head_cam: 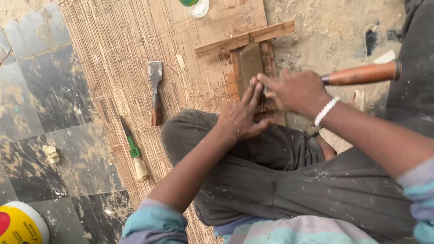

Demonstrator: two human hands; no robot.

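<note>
My right hand (296,90) grips a chisel with a long brown wooden handle (361,73), its blade end hidden under my fingers. My left hand (239,115) lies flat with fingers stretched, its fingertips pressing on the blade end over a dark sharpening stone (250,63). The stone sits in a wooden holder (246,38) on a scored wooden board (117,49). I sit cross-legged with my knee (190,131) just below the stone.
A second chisel (155,90) with a dark handle lies on the board, left of the stone. A smaller tool with a green grip (134,149) lies lower left. A bottle (195,6) stands at the top edge, a yellow-and-white tub (20,223) at bottom left.
</note>
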